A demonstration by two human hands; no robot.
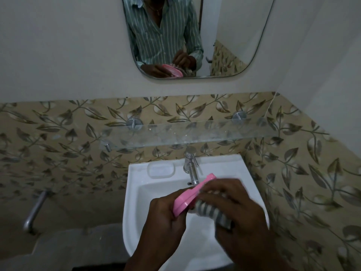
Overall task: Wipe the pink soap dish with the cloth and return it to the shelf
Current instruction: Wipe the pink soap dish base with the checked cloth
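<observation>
The pink soap dish (187, 195) is tilted on edge above the white sink (136, 192). My left hand (164, 220) grips its lower end from the left. My right hand (232, 208) holds a grey and white striped cloth (213, 211) pressed against the dish's inner side; my fingers hide most of that side. The glass shelf (195, 133) is fixed to the tiled wall above the sink and looks bare.
A chrome tap (191, 165) stands at the back of the sink, just beyond the dish. A mirror (224, 26) hangs above the shelf and reflects a person in a striped shirt. A metal pipe (35, 210) runs down the left wall.
</observation>
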